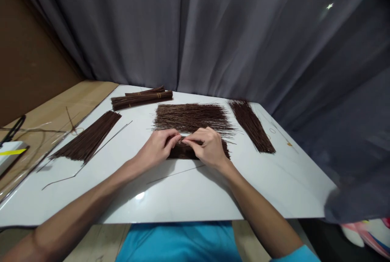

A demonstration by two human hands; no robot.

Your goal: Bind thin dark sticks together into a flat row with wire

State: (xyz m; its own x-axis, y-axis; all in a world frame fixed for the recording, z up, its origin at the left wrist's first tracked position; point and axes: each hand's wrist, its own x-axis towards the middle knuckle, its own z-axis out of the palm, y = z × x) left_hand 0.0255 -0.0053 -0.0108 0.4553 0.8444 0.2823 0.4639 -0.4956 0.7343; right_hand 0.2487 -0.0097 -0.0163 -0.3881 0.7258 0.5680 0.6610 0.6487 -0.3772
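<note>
My left hand [161,145] and my right hand [209,144] meet in the middle, each pinched closed with fingertips nearly touching. Whatever thin piece lies between the fingertips is too small to make out. Beneath both hands lies a flat pile of dark brown thin sticks [185,153], partly hidden by them. Just beyond, a wider spread of the same brown sticks [191,116] lies crosswise, its ends uneven. One single thin stick [173,175] rests on the white table near my right wrist.
Tied bundles [141,98] lie at the back left of the white table [195,201]. Loose stick piles lie left [88,138] and right [251,126]. A bent stick [61,181] is at the front left. Cardboard [91,91] borders the left side; a grey curtain [213,30] hangs behind.
</note>
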